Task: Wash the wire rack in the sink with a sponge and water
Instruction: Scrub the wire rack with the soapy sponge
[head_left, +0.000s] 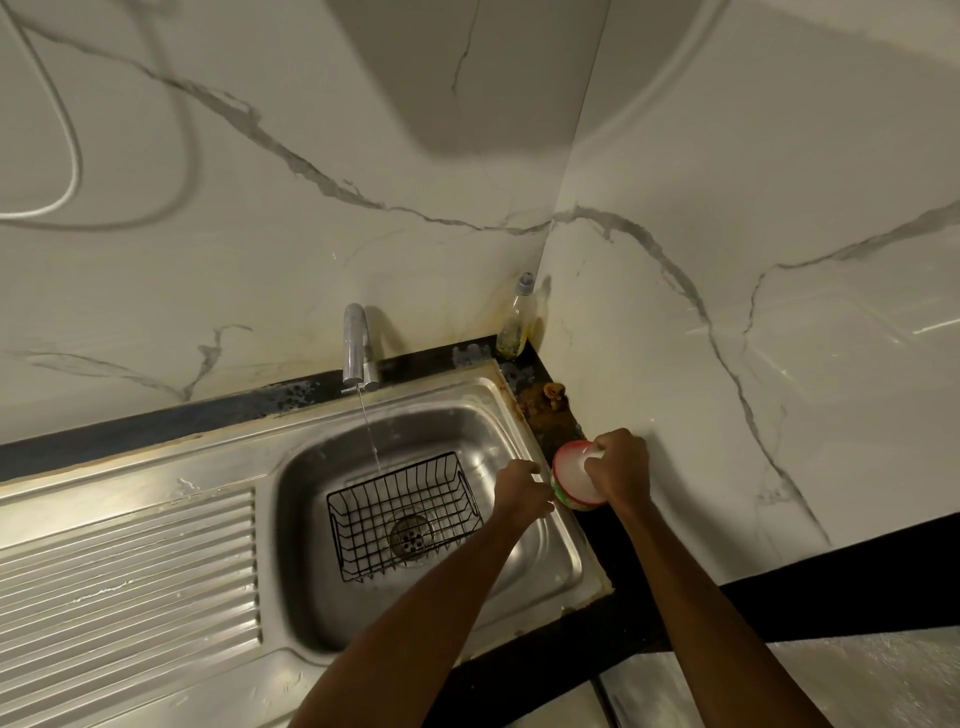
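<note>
A black wire rack (402, 512) sits upright in the steel sink basin (540, 551), over the drain. A thin stream of water (370, 436) runs from the chrome tap (356, 343) onto the rack's back edge. Right of the basin, a round red-rimmed tub of white soap paste (569, 486) rests on the dark counter edge. My left hand (519, 491) grips the tub's left side. My right hand (621, 467) is curled over the tub and presses a small pale sponge (595, 456) into the paste. Both hands are away from the rack.
A ribbed steel draining board (130, 577) lies left of the basin. A dish soap bottle (514, 322) stands in the wall corner, with brown grime (545, 400) on the dark ledge below it. Marble-look walls close off the back and right.
</note>
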